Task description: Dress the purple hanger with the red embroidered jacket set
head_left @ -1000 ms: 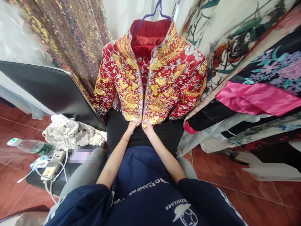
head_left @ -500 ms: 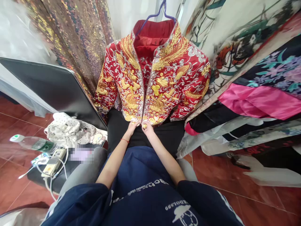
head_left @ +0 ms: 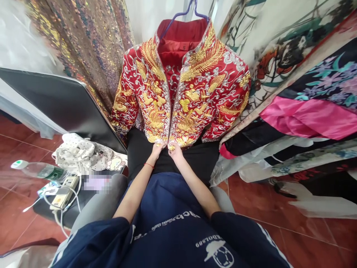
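Observation:
A red jacket [head_left: 189,93] with gold and silver embroidery and a stand-up collar hangs in front of me on a purple hanger [head_left: 182,14]. Its front edges are apart at the neck and come close together at the hem. My left hand [head_left: 158,149] is closed on the bottom corner of the left front panel. Beside it, my right hand [head_left: 175,149] pinches the bottom corner of the other panel. Fabric partly hides the fingertips. Black cloth [head_left: 195,160] lies under the hem, over my lap.
On the left, a black stool [head_left: 47,212] holds a power strip [head_left: 65,192], white cables, a plastic bottle [head_left: 39,169] and a dotted white cloth bag [head_left: 80,152]. A black panel [head_left: 58,100] stands behind them. Garments, including pink satin [head_left: 309,117], hang along the right; a sequined cloth [head_left: 89,41] hangs back left.
The jacket's collar and shoulders sit slightly higher in view. Both hands keep their grip on the hem corners, almost in the same place.

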Available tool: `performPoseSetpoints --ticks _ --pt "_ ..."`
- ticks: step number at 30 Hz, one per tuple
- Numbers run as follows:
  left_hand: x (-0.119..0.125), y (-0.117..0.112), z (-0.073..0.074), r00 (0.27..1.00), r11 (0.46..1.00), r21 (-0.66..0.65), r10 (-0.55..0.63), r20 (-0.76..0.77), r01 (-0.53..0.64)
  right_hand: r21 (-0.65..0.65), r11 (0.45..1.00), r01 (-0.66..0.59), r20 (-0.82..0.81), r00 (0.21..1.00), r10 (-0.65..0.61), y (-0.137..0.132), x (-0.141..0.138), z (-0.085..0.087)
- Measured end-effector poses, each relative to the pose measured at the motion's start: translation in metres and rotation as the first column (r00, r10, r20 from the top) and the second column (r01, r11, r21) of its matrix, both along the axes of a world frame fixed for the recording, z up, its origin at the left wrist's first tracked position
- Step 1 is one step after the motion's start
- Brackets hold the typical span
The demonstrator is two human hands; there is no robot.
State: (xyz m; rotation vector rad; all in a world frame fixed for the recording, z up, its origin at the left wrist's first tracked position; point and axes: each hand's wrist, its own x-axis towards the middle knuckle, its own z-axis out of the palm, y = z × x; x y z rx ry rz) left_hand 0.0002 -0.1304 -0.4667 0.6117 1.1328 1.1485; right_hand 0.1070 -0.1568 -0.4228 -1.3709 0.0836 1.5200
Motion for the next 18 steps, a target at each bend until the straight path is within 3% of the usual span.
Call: performPoseSetpoints --ticks 4,8,14,18 --pt "-0.002 0.003 0.004 0.999 1.000 -0.003 -0.023 0.027 0.023 0.028 0.998 -0.062 0.055 0.997 0.060 -0.002 0.000 0.003" --pt "-0.004 0.005 0.006 0.993 0.998 0.005 -0.066 0.096 0.066 0.022 0.979 -0.201 0.120 0.973 0.197 -0.004 0.000 0.006" --pt "-0.008 0.001 0.005 0.984 0.996 -0.054 -0.068 0.163 0.077 0.092 0.868 -0.488 0.272 0.851 0.449 -0.013 -0.005 0.011" --pt "-0.009 0.001 0.009 0.965 0.994 -0.042 -0.092 0.246 0.106 0.127 0.816 -0.563 0.434 0.772 0.465 -0.015 0.001 0.011"
